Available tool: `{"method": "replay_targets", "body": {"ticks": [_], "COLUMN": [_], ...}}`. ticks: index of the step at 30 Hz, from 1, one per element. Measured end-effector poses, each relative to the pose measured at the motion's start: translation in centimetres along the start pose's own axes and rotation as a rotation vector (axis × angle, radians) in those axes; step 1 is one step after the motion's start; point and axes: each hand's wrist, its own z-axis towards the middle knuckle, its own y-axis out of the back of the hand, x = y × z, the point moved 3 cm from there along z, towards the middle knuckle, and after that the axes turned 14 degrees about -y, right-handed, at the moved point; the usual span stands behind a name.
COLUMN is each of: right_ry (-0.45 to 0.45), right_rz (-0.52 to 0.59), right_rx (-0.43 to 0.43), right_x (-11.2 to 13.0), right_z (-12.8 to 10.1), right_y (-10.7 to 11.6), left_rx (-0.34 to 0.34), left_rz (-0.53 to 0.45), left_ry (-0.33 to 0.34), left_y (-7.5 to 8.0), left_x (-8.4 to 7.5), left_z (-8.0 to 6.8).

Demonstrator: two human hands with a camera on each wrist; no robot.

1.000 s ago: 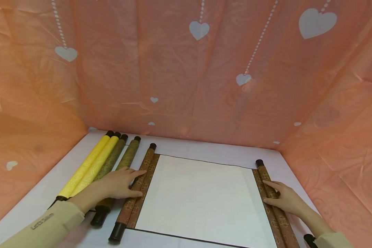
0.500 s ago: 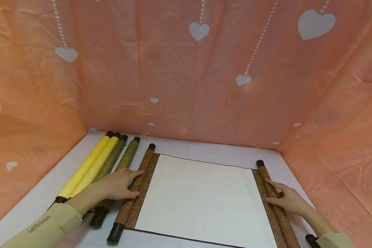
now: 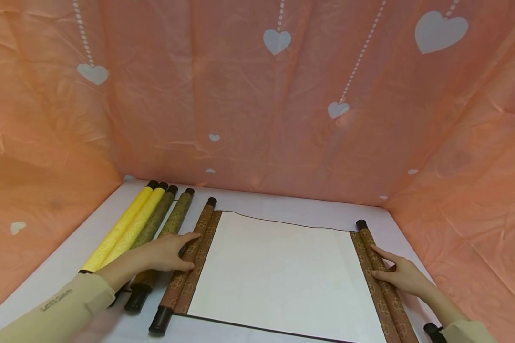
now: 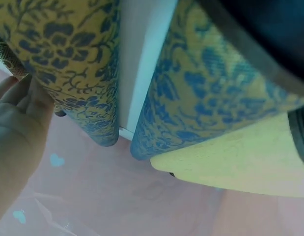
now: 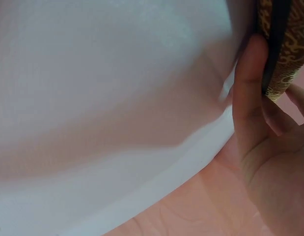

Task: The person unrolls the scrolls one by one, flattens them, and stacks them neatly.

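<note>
A scroll lies partly unrolled, its white sheet (image 3: 279, 276) spread between two brown, gold-patterned rolled ends with dark caps. My left hand (image 3: 165, 253) holds the left roll (image 3: 178, 286) between thumb and fingers, near its middle. On the other side my right hand (image 3: 405, 274) grips the right roll (image 3: 392, 300), thumb and index finger over its top. In the right wrist view, the thumb of the right hand (image 5: 269, 147) lies along the patterned roll (image 5: 291, 49). The left wrist view shows the left hand (image 4: 16, 128) at the far side of a green scroll (image 4: 68, 64), its fingertips partly hidden.
Left of the open scroll, two yellow rolls (image 3: 122, 233) and two green rolls (image 3: 176, 214) lie side by side on the white table (image 3: 257, 200). A black cap (image 3: 433, 332) shows by the right sleeve. Orange cloth (image 3: 240, 95) with hearts encloses the table.
Both hands stay at the two rolls. The right fingertips have shifted slightly outward on the right roll, and the left thumb has drawn slightly left. The sheet's far edge waves a little more.
</note>
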Motion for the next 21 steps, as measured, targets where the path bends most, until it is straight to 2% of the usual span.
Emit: {"method": "replay_targets", "body": {"ticks": [4,12,16,21], "right_ry": [-0.001,-0.009,-0.027,-0.030], "right_rz": [0.014,0.035,0.067,0.090], "right_rx": [0.005,0.010,0.034,0.038], "right_x": [0.01,0.12,0.33,0.55], "right_z": [0.14,0.22,0.27,0.54], "right_y": [0.05,0.07,-0.10,-0.20], "left_rx": [-0.003,-0.064,-0.097,-0.156], "left_rz": [-0.070,-0.206,-0.237,-0.261], "left_ry": [0.017,0.038,0.040,0.073], "left_y": [-0.11,-0.51,-0.67,-0.74], "left_x": [0.08,0.23,0.20,0.14], "left_z": [0.11,0.25,0.29,0.48]}}
